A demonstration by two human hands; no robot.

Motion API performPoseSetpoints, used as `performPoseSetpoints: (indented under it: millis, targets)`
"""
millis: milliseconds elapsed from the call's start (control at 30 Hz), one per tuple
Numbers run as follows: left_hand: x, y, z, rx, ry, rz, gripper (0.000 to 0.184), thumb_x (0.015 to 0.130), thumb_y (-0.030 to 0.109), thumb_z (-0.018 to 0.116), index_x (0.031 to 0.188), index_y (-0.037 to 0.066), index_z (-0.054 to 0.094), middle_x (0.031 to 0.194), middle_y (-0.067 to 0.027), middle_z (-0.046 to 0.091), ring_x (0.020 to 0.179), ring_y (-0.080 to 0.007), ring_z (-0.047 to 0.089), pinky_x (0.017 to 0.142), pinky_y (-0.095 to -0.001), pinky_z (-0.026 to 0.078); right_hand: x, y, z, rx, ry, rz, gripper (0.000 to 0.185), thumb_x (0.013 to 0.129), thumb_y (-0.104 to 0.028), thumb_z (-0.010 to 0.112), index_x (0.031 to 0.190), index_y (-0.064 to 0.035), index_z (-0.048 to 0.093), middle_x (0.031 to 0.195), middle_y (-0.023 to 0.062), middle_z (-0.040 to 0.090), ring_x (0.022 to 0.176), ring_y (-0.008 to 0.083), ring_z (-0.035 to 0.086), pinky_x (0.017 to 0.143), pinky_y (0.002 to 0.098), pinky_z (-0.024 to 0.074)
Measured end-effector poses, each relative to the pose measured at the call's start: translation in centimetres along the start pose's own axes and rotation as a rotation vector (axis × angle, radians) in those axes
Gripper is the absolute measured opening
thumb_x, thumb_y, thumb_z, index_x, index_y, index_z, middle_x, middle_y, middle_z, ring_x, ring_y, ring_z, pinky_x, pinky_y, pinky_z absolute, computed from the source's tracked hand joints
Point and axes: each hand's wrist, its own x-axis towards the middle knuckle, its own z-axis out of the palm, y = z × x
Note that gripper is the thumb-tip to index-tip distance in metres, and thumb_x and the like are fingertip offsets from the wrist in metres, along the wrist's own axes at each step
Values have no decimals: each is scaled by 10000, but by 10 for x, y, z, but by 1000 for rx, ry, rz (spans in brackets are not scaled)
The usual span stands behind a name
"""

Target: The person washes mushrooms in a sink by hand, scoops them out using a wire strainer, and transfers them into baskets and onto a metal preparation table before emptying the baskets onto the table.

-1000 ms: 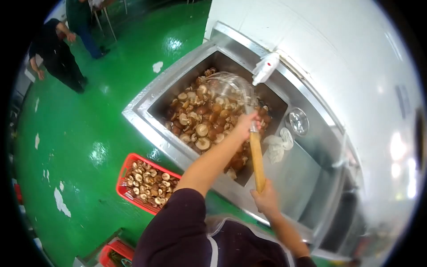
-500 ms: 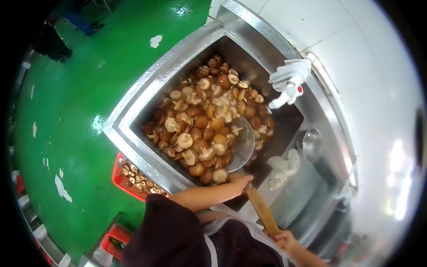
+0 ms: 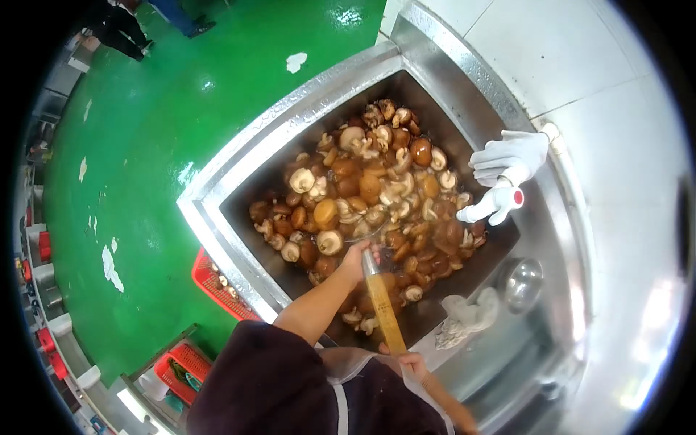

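Note:
Brown-capped mushrooms float in water in the deep metal sink. A strainer with a long wooden handle reaches in among them; its mesh bowl is mostly hidden under water and mushrooms. My left hand is closed round the strainer's metal neck, low over the mushrooms. Farther back, my right hand grips the end of the wooden handle, close to my body.
A white tap juts over the sink, with a white glove on the pipe behind it. A metal bowl and a crumpled white cloth lie at the right. Below left stands a red basket. Two people's legs show far off.
Both hands have pushed the strainer forward and left, into the sink. Its mesh, visible before, has sunk among the mushrooms, which have shifted about. The camera view has also shifted.

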Motion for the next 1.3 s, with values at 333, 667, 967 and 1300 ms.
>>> performPoseSetpoints:
  millis: [333,667,967,1300]
  targets:
    - [-78,-26,20,-5,-6,10,118,860,183,484,789,126,408,562,-3,443,472,-140,432,463,-316,415,-49,32,-28,-249,-53,-154,400,662,-89,624,907,-18,315,590,12,353,361,48,327,324,148,285]
    - [-153,-83,24,25,-97,1,90,846,154,498,789,115,440,572,-23,460,466,-168,455,446,-341,418,-131,119,-73,-275,290,-381,401,642,-71,639,885,-4,327,481,1,360,386,98,425,368,181,354]
    - [-217,-141,-5,157,-114,49,121,837,146,508,737,94,466,574,-23,449,456,-170,454,435,-351,417,-155,188,-145,-258,-79,-478,335,717,-117,599,940,-5,376,595,80,488,427,181,483,466,269,457]
    - [-223,-199,-41,113,-72,123,89,780,74,548,746,36,475,596,-73,474,457,-207,468,404,-371,398,-187,271,-87,211,-551,-44,309,747,3,550,931,-27,304,635,9,375,458,50,453,392,167,419]
